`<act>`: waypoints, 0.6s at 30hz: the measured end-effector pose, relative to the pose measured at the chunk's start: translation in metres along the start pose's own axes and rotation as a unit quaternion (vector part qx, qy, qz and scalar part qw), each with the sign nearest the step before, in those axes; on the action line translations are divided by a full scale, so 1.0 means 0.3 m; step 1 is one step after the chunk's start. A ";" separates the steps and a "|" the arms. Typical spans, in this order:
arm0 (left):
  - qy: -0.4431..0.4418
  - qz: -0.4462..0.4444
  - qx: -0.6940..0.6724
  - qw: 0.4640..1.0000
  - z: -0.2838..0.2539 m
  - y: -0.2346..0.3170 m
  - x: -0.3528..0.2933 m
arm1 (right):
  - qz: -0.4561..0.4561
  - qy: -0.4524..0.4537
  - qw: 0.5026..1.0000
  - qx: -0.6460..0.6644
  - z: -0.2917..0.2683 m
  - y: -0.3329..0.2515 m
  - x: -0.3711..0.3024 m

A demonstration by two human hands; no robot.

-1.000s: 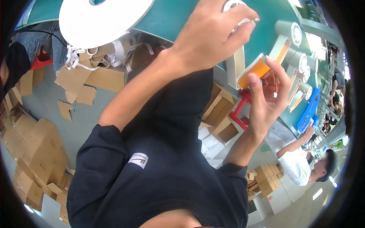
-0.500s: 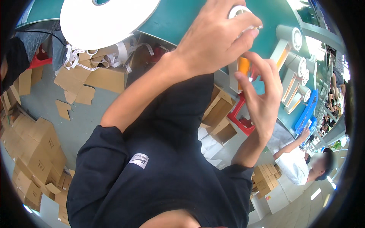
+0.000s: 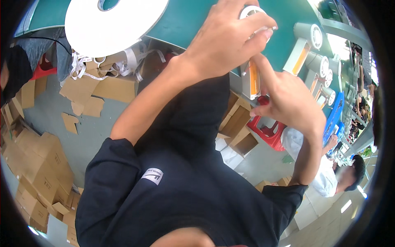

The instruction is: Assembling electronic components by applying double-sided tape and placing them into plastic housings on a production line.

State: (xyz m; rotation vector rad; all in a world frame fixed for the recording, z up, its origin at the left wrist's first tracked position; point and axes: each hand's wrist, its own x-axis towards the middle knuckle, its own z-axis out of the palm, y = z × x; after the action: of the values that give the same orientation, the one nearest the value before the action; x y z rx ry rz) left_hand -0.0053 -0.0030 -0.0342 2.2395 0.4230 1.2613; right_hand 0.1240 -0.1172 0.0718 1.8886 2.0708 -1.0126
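Pose | left hand (image 3: 230, 43) — curled round white spool (image 3: 250, 12) | right hand (image 3: 290, 99) — index extended

A long green surface (image 3: 187, 25) runs across the top of the view and curves down the right side, with a pale metal beam (image 3: 345, 32) near the upper right. Below it spreads a grey floor (image 3: 98, 132), strewn with torn cardboard (image 3: 76, 92). Brown boxes (image 3: 45, 160) pile up at the left, and an open box (image 3: 238, 123) sits near a red stool (image 3: 276, 142). Another red stool (image 3: 44, 69) stands at the left. Bright lights (image 3: 346, 205) glow at the lower right.
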 end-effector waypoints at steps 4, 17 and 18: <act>0.012 0.097 0.149 0.984 0.002 -0.016 -0.002 | -0.003 0.054 0.998 -0.034 0.084 0.029 0.018; -0.090 -0.075 -0.180 0.977 0.000 0.034 0.014 | -0.028 0.105 0.994 -0.019 0.115 0.059 -0.011; -0.060 -0.106 -0.246 0.962 0.003 0.040 0.004 | -0.024 0.100 0.995 0.005 0.119 0.050 -0.029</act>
State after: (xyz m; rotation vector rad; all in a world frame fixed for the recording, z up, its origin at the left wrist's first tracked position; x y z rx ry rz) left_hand -0.0037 -0.0125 -0.0267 1.7838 0.2582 0.9827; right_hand 0.1284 -0.1453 0.0438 2.0293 2.2316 -0.8774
